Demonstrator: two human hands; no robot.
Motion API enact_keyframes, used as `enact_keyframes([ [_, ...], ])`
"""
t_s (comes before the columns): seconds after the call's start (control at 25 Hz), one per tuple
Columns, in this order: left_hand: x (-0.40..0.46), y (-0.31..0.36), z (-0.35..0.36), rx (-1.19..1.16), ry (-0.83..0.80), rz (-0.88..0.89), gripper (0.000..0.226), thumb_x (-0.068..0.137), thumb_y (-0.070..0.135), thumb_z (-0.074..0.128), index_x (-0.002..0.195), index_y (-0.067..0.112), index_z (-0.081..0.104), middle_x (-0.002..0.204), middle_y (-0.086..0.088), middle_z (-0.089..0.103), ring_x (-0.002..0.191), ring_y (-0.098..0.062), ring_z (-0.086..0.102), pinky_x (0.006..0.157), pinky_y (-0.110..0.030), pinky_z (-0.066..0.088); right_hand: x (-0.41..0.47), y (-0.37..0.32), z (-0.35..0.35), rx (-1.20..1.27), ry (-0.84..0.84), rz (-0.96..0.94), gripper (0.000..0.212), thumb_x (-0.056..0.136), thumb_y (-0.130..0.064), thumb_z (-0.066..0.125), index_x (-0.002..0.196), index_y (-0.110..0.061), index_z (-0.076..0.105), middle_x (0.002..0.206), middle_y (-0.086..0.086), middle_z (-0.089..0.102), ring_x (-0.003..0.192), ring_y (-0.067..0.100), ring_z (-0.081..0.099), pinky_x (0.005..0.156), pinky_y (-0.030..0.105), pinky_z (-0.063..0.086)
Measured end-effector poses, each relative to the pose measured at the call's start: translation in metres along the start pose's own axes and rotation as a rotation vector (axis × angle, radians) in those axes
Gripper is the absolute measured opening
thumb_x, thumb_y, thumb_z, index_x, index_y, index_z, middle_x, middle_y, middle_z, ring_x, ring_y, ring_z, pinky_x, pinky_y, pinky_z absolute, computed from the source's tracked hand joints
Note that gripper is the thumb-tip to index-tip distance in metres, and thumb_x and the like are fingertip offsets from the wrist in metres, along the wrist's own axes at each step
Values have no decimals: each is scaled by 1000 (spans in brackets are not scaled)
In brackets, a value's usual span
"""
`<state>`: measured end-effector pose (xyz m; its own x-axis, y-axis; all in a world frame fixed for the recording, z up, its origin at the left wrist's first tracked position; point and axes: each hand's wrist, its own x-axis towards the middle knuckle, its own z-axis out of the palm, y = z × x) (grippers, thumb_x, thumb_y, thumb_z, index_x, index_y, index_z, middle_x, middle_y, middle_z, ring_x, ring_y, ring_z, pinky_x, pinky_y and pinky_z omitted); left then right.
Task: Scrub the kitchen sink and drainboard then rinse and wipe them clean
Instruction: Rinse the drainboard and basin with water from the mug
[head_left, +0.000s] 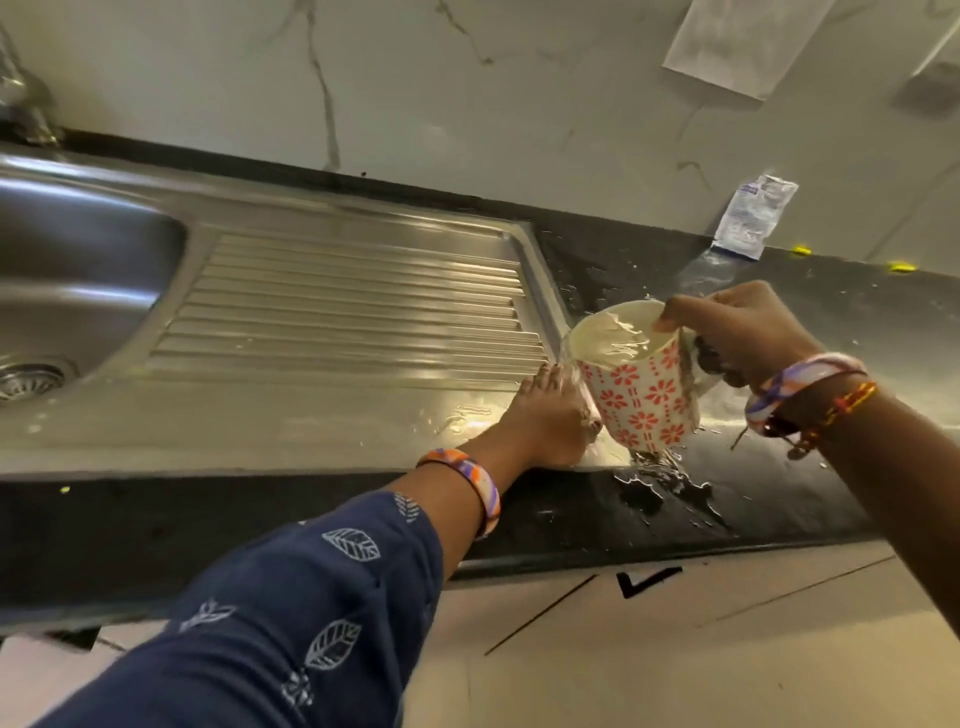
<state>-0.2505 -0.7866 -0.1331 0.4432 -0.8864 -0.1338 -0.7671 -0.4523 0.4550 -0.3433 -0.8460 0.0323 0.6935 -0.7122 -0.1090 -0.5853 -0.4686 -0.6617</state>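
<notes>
water (569, 364) runs out of a tilted mug (641, 395), white with red flower prints, onto the right edge of the steel drainboard (353, 296). the right hand (737, 330) grips the mug, with the thumb on the rim and the other fingers curled around the handle side. the left hand (550, 415) lies flat on the wet front right corner of the drainboard, fingers straight and close together, just under the stream, and it touches the metal beside the mug. the ribbed part of the drainboard is in the middle of the view, and the sink (78, 291) bowl is at its left, with the drain strainer (28, 376) in the bottom. the base of a tap (28, 111) stands behind the sink, at the far left. puddles (660, 483) and drops lie on the dark counter (810, 322) right of the drainboard and under the mug. a small white and blue sachet (753, 215) leans against the marble wall (467, 88) behind the counter. the left arm has a dark blue sleeve (291, 597) with leaf prints and an orange and purple bangle (467, 478); the right wrist has a similar bangle (800, 382) and a red thread.
</notes>
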Motion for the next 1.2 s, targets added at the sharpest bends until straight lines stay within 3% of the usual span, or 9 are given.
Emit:
enact_keyframes([
  [0.24,-26,-32,-13,214,22,-223,70,88,61,34,149,30,20,159,-4,2,145,-29,-7,117,-52,-1,-4,-16,22,-160,-162,-142,28,87,-25,60,62,-13,58,62,1,54,54,10,45,50,20,34],
  [0.4,-89,-84,-39,129,-24,-467,84,90,67,28,149,24,-12,152,-3,-32,139,-25,-30,112,-46,-16,-6,-24,37,48,-212,-171,25,88,-26,60,68,-9,60,53,-2,52,42,5,43,37,12,35],
  [0.52,-139,-135,-61,84,12,-704,81,93,63,23,149,20,-15,152,-8,-30,141,-26,-25,114,-45,-12,-5,-25,41,273,-201,-160,25,87,-27,59,72,-8,62,53,1,46,33,4,36,32,10,30],
  [0.64,-164,-167,-76,89,72,-964,80,94,60,21,151,9,-6,155,-19,-19,143,-34,-15,118,-47,-5,-8,-28,36,317,-135,-169,25,87,-29,59,69,-11,61,62,3,53,45,8,42,38,15,36],
  [0.72,-153,-163,-79,117,98,-894,84,92,64,20,151,9,-3,155,-20,-16,143,-36,-16,117,-50,-4,-13,-32,30,228,-97,-182,25,88,-30,59,69,-13,59,67,3,55,55,10,44,48,19,36],
  [0.8,-132,-131,-74,136,87,-647,85,90,67,20,151,14,-3,155,-18,-18,142,-36,-19,116,-51,-6,-16,-33,24,123,-74,-196,25,88,-28,58,69,-12,58,68,2,54,58,10,45,52,19,33],
  [0.96,-96,-46,-44,66,54,-332,78,95,60,18,150,12,-9,154,-15,-22,142,-29,-21,115,-40,-11,-18,-35,28,-56,-53,-210,28,87,-26,61,68,-5,60,64,5,52,58,12,44,52,21,32],
  [1.08,-88,-41,-32,71,-40,-355,72,98,53,17,149,10,-9,154,-13,-22,143,-26,-22,116,-40,-10,-21,-46,44,-137,-102,-231,29,86,-25,62,61,-10,58,66,5,57,59,13,48,52,23,35],
  [1.2,-113,-75,-39,104,-12,-411,67,100,48,18,150,11,-6,155,-8,-22,143,-22,-21,117,-41,-10,-26,-68,73,-220,-188,-325,29,85,-26,62,61,-11,60,64,6,59,56,13,49,51,21,35],
])
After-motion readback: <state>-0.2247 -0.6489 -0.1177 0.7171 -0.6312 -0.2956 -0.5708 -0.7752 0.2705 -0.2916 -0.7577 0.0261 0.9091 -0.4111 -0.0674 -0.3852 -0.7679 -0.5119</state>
